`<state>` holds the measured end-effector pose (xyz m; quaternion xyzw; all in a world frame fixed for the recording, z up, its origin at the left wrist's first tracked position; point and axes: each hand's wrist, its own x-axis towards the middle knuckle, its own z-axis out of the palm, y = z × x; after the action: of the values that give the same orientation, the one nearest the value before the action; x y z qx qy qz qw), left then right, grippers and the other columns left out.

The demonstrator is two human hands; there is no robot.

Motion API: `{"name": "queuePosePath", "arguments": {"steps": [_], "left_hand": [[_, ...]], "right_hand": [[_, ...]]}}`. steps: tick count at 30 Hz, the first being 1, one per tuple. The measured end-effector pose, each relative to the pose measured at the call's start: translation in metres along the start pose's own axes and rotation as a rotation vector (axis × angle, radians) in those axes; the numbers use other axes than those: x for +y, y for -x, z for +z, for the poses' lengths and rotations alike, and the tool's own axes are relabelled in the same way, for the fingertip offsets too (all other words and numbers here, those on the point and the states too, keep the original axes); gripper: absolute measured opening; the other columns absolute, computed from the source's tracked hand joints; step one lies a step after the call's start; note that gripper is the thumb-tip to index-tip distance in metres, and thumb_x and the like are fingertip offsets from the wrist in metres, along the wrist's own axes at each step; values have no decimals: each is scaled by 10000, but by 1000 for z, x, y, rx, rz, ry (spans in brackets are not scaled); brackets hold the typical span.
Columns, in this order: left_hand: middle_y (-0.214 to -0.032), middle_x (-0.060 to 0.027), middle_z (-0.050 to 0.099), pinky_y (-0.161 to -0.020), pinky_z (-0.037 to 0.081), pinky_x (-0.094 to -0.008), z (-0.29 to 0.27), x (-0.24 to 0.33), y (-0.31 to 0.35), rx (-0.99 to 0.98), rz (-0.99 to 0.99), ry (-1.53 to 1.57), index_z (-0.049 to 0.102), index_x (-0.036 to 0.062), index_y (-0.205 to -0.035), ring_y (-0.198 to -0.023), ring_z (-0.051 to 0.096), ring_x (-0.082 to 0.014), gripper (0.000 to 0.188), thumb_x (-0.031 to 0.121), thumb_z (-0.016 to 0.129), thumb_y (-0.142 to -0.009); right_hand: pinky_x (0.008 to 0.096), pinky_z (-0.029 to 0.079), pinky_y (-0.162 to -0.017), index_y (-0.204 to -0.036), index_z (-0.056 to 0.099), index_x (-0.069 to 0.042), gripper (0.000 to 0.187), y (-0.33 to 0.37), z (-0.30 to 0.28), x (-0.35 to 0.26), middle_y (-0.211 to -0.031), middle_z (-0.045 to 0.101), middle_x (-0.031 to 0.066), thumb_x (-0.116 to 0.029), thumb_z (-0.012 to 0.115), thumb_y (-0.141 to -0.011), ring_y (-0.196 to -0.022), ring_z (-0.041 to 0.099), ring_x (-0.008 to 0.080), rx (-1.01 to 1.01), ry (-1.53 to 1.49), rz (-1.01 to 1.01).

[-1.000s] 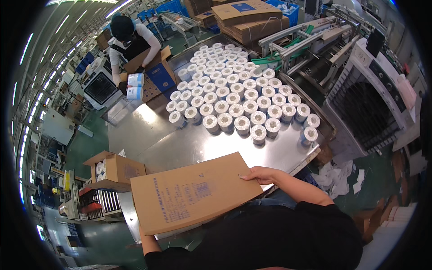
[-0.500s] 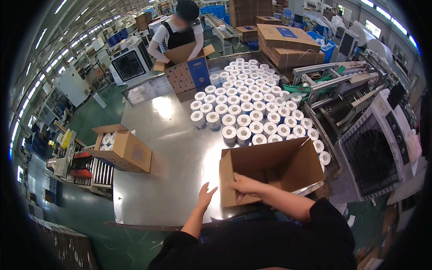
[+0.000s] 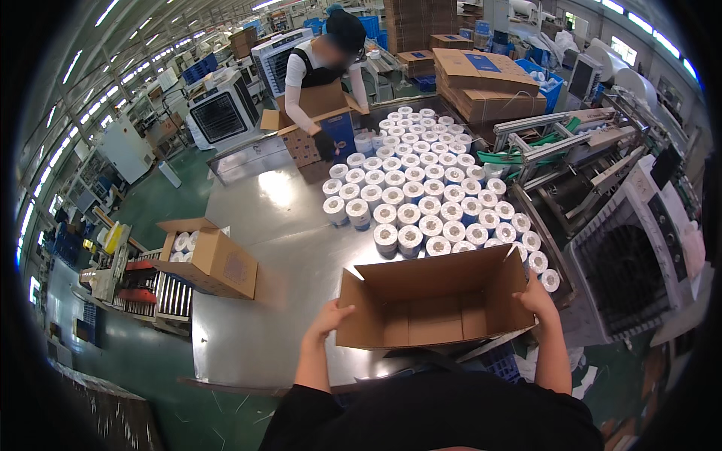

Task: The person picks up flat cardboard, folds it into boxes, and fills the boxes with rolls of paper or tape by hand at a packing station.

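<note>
Right in front of me stands an empty brown cardboard box (image 3: pixel 435 284), its top open and its bottom panels showing inside. My left hand (image 3: pixel 329 317) grips the rim of its left end, thumb over the edge. At the opposite end my right hand (image 3: pixel 537 299) is closed on the right wall, with the thumb inside. Just beyond the box, many white-and-blue wrapped paper rolls (image 3: pixel 410 214) stand upright in a dense group on the metal table (image 3: pixel 263 338).
An open carton (image 3: pixel 226 263) with rolls inside sits at the left, beside a roller conveyor (image 3: pixel 162 293). Across the table a gloved co-worker (image 3: pixel 327 68) reaches beside another open carton (image 3: pixel 301 146). Flattened cartons (image 3: pixel 489 86) are stacked at the far right, near a metal-framed machine (image 3: pixel 556 143).
My right hand has gone from the box's left side to its right end, and my left hand has taken hold of the left end. The box has turned and shifted slightly left. The co-worker leans forward.
</note>
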<state>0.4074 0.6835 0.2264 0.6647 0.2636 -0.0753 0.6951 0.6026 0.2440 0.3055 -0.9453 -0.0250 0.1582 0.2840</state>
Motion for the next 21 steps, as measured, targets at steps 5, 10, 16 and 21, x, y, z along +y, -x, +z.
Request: {"name": "queuePosePath", "arguments": {"steps": [5, 10, 16, 21], "left_hand": [[-973, -132, 662, -774, 511, -338, -34, -97, -22, 188, -251, 96, 592, -57, -1048, -858, 645, -205, 456, 313, 689, -800], [-917, -211, 651, -753, 498, -369, 32, -31, -4, 495, 152, -934, 615, -39, -976, -856, 644, -284, 605, 467, 754, -675], [-811, -193, 670, -717, 487, -374, 16, -88, -16, 133, -20, -555, 667, 2, -900, -762, 652, -279, 297, 232, 603, -725], [-1327, -304, 347, -1041, 298, -449, 45, 58, 30, 617, 582, -965, 245, -97, -1330, -1246, 331, -450, 776, 168, 693, -755]], "right_hand": [[349, 511, -790, -1165, 532, 48, 476, -16, 5, 92, -1043, 635, 119, -36, 696, -725, -842, 644, 191, -246, -944, 79], [389, 457, -877, -1093, 587, -11, 456, -33, 29, 130, -977, 574, 148, -165, 748, -696, -976, 560, 361, 351, 168, -429], [447, 480, -791, -1060, 616, -60, 442, -45, 97, 72, -945, 626, 256, -220, 702, -658, -903, 599, 409, -212, 98, -80], [457, 474, -783, -1210, 513, -82, 523, -17, 114, 57, -919, 621, 250, -78, 576, -691, -881, 591, 419, -64, -64, -238]]}}
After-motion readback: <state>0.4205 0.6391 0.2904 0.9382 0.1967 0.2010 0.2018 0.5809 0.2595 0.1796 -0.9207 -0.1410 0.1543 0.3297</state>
